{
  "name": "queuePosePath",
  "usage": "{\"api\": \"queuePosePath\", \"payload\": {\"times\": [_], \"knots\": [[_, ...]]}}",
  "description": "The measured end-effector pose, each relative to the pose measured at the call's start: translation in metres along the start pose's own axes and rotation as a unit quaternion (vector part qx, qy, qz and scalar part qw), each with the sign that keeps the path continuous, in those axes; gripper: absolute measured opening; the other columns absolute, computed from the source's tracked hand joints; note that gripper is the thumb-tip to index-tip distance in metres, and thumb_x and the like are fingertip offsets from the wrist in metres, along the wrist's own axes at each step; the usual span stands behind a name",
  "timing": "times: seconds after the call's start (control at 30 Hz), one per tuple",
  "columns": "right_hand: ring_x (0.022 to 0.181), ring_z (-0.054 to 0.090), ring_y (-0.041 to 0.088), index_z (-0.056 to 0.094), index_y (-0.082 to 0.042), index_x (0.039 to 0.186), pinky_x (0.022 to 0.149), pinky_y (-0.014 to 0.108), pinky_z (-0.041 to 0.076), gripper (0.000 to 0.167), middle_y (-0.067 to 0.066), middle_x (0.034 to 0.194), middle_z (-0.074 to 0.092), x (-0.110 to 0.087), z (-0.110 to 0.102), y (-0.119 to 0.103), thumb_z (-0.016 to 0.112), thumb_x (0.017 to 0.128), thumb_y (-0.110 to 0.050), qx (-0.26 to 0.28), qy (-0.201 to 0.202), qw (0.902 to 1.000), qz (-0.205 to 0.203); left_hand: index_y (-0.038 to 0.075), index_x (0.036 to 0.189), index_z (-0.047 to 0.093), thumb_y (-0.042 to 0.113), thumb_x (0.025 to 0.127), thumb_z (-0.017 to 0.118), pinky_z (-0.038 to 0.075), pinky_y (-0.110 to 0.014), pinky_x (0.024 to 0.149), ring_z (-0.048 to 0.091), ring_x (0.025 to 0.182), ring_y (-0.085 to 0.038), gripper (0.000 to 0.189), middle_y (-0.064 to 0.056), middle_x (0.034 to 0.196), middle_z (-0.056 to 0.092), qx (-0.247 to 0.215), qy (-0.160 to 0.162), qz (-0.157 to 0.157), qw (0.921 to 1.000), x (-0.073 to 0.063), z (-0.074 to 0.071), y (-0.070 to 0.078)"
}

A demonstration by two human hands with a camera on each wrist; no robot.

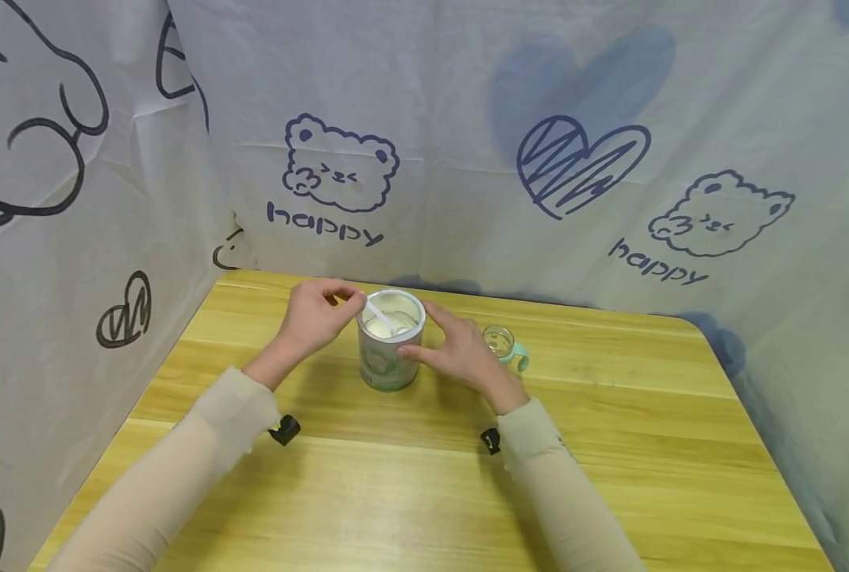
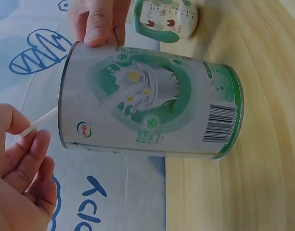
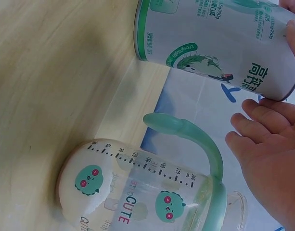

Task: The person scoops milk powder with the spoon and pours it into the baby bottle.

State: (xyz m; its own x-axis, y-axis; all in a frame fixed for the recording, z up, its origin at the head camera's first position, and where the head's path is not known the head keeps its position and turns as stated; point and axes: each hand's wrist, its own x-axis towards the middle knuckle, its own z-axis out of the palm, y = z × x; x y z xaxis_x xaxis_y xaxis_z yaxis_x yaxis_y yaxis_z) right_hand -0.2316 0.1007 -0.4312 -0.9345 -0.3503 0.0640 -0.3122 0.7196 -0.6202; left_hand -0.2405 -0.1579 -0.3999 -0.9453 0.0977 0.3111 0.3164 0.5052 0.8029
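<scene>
A white and green milk powder can (image 1: pixel 388 367) stands upright on the wooden table, its top off and pale powder (image 1: pixel 377 327) showing inside. My left hand (image 1: pixel 317 314) pinches the thin white handle of a scoop (image 1: pixel 380 313) between thumb and fingertips. That handle slants down over the rim, and the scoop's far end lies at the powder. My right hand (image 1: pixel 463 349) steadies the can near its top, thumb on the near side and fingers round the right. Just beyond that hand is a baby bottle (image 3: pixel 137 183) with a green handle, partly hidden in the head view.
The wooden table (image 1: pixel 395 492) extends toward me and to the right. White cloth (image 1: pixel 438 222) printed with bears and hearts hangs behind it and at both sides. A small black strap piece (image 1: pixel 286 430) shows at the left wrist, another (image 1: pixel 492 440) at the right.
</scene>
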Motion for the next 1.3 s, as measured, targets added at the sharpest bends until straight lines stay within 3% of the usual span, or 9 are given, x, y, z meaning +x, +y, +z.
{"api": "queuePosePath", "payload": {"times": [0.2,0.43,0.63,0.8,0.9,1.0,1.13,1.3], "knots": [[0.146,0.052,0.037,0.039,-0.017,0.164,0.118,0.057,0.044,0.096,0.014,0.160,0.051,0.001,0.000,0.000,0.077,0.088,-0.064,-0.001,-0.001,1.0000,0.001,0.005,0.095,0.081,0.018,0.093,0.070,0.049,-0.033,0.083,0.065,0.086,-0.023,0.018,-0.013,0.094,0.080,-0.006,0.030,-0.002,0.9995,0.002,-0.003,-0.002],[0.144,0.054,0.036,0.040,-0.016,0.163,0.117,0.057,0.045,0.096,0.014,0.159,0.052,0.001,0.000,0.000,0.077,0.088,-0.062,-0.003,0.002,1.0000,-0.008,0.006,0.094,0.081,0.017,0.093,0.070,0.048,-0.032,0.081,0.062,0.085,-0.023,0.016,-0.012,0.093,0.079,-0.006,0.038,-0.003,0.9993,0.003,-0.003,-0.002],[0.144,0.053,0.037,0.040,-0.015,0.163,0.117,0.056,0.045,0.097,0.015,0.160,0.052,0.001,-0.001,0.000,0.078,0.088,-0.062,-0.003,0.002,1.0000,-0.007,0.004,0.096,0.080,0.018,0.096,0.068,0.048,-0.025,0.067,0.060,0.078,-0.020,0.018,-0.013,0.094,0.078,-0.027,0.050,-0.027,0.9980,0.004,-0.003,-0.004],[0.145,0.052,0.037,0.039,-0.016,0.164,0.118,0.056,0.044,0.096,0.014,0.161,0.051,0.001,-0.002,-0.001,0.077,0.088,-0.062,-0.008,0.001,0.9999,-0.006,0.001,0.100,0.080,0.019,0.096,0.066,0.046,-0.025,0.067,0.058,0.080,-0.016,0.024,-0.004,0.089,0.077,-0.079,0.056,-0.112,0.9890,0.009,-0.006,-0.009],[0.146,0.052,0.037,0.040,-0.016,0.163,0.119,0.055,0.044,0.096,0.014,0.161,0.051,0.001,-0.001,0.000,0.077,0.088,-0.063,-0.011,0.001,0.9999,-0.009,0.000,0.107,0.079,0.021,0.096,0.065,0.046,-0.028,0.080,0.059,0.091,-0.015,0.028,0.010,0.081,0.074,-0.111,0.046,-0.182,0.9759,0.010,-0.008,-0.011],[0.146,0.052,0.037,0.041,-0.016,0.163,0.119,0.054,0.043,0.095,0.014,0.161,0.051,0.001,-0.001,0.001,0.077,0.088,-0.063,-0.013,0.001,0.9998,-0.012,-0.001,0.114,0.077,0.021,0.097,0.064,0.047,-0.030,0.090,0.063,0.101,-0.014,0.031,0.018,0.074,0.071,-0.145,0.031,-0.232,0.9615,0.011,-0.009,-0.014],[0.146,0.051,0.037,0.041,-0.015,0.163,0.119,0.055,0.043,0.095,0.015,0.161,0.050,0.001,-0.001,0.001,0.077,0.088,-0.063,-0.008,0.001,0.9999,-0.013,-0.001,0.112,0.075,0.021,0.097,0.062,0.051,-0.028,0.087,0.068,0.098,-0.013,0.029,0.019,0.072,0.072,-0.173,0.014,-0.270,0.9469,0.011,-0.011,-0.015],[0.146,0.051,0.037,0.040,-0.014,0.163,0.119,0.056,0.043,0.096,0.016,0.161,0.050,0.000,-0.001,0.001,0.077,0.088,-0.062,-0.008,0.002,0.9998,-0.016,-0.001,0.112,0.073,0.022,0.097,0.063,0.052,-0.028,0.086,0.068,0.097,-0.013,0.029,0.016,0.071,0.071,-0.174,0.013,-0.298,0.9385,0.011,-0.011,-0.012]]}}
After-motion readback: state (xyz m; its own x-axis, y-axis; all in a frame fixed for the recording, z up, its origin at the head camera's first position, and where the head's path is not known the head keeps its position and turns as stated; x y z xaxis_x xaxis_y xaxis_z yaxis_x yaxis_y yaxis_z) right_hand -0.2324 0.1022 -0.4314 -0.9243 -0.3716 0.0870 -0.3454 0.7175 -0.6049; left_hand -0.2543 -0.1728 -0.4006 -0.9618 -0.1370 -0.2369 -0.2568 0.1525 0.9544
